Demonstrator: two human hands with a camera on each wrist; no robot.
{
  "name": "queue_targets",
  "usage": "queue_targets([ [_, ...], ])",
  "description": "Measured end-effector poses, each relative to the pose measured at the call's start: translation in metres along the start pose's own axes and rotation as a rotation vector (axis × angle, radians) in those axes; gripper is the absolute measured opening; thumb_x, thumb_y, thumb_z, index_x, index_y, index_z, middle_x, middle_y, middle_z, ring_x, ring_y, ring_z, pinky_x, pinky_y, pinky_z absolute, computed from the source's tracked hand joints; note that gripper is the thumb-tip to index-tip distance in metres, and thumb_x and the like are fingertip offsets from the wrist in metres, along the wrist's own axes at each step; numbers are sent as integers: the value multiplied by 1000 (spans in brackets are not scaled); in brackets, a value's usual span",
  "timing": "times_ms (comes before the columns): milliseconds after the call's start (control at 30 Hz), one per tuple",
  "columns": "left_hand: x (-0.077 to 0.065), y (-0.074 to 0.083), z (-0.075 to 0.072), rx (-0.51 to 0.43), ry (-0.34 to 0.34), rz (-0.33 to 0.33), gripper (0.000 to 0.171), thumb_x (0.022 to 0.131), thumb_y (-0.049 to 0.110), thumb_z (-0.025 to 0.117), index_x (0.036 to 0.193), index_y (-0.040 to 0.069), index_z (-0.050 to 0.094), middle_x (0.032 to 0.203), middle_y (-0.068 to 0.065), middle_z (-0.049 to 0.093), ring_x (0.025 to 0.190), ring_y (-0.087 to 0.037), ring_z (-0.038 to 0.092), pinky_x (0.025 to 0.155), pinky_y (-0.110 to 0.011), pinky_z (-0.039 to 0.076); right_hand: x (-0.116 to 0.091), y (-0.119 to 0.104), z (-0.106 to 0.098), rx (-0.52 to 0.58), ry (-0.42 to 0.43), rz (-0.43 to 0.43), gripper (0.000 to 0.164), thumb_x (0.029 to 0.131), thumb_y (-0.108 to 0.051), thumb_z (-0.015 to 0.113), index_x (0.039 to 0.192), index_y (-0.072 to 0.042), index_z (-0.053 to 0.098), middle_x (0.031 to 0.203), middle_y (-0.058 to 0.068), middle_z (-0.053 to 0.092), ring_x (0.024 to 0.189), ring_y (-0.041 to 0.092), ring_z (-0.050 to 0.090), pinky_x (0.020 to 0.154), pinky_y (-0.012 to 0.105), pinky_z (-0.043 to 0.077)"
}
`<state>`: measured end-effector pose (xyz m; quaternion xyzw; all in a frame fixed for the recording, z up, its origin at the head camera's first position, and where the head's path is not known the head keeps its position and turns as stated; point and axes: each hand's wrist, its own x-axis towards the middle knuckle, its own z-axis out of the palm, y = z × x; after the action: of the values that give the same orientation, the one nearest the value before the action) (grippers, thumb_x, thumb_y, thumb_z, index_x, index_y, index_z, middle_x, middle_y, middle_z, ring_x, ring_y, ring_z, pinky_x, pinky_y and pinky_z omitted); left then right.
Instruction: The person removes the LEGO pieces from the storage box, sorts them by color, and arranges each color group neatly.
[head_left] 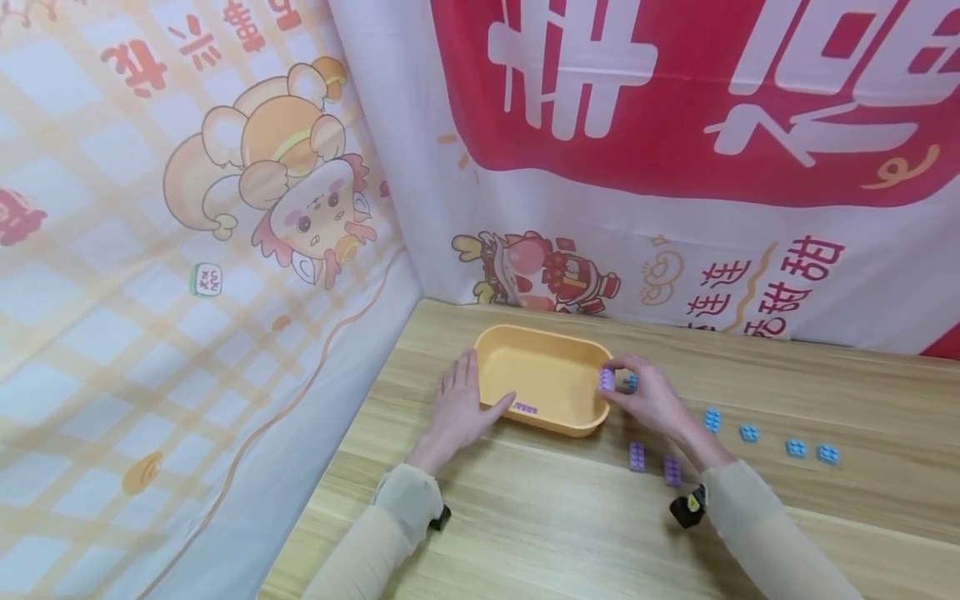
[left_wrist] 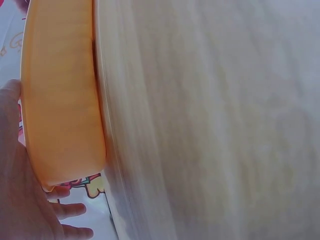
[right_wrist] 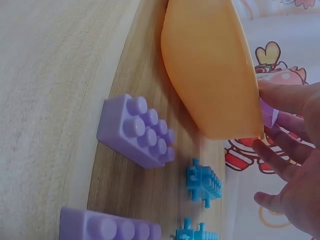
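Observation:
A shallow yellow-orange tub [head_left: 547, 335] stands on the table, with one purple building block [head_left: 526, 408] lying inside along its front wall. My left hand [head_left: 462, 408] rests at the tub's left end, thumb over the front rim and fingers along the side. Over the tub's right rim, my right hand [head_left: 647, 395] pinches another purple block [head_left: 607, 380] between thumb and fingers. In the right wrist view that held block [right_wrist: 269, 113] is mostly hidden behind the fingers and the rim. Two purple blocks [head_left: 637, 457] [head_left: 672, 470] lie on the table in front of the right hand.
A blue block [head_left: 632, 382] sits just beyond the tub's right end, partly behind the right hand. Several more blue blocks [head_left: 797, 448] lie in a loose row to the right. Printed cloth [head_left: 420, 208] hangs along the table's back and left edges.

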<state>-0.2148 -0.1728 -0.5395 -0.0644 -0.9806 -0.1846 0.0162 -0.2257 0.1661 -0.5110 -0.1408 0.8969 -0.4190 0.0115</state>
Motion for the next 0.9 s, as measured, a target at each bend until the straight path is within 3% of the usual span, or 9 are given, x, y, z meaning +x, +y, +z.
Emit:
queue_targets([
  [467, -1, 2, -1, 23, -12, -16, 118, 100, 84, 46, 176, 2, 8, 185, -21, 15, 171, -44, 21, 140, -63, 20, -12, 6, -11, -2, 61, -17, 47, 93, -6, 86, 136, 2, 68, 140, 27, 68, 136, 50, 61, 122, 71, 46],
  [700, 0, 2, -1, 27, -8, -18, 118, 100, 84, 47, 176, 2, 8, 185, -21, 15, 171, -44, 21, 140, -64, 21, -20, 10, -18, 13, 72, 33, 52, 94, -12, 86, 141, -1, 66, 147, 26, 64, 144, 50, 55, 125, 75, 39],
  [900, 0, 0, -1, 17, 1, -5, 119, 100, 84, 47, 176, 1, 10, 184, -22, 18, 170, -44, 24, 139, -66, 23, -30, 17, -25, 11, 106, 17, 52, 94, -12, 86, 141, -1, 66, 146, 27, 65, 142, 50, 56, 124, 76, 39],
])
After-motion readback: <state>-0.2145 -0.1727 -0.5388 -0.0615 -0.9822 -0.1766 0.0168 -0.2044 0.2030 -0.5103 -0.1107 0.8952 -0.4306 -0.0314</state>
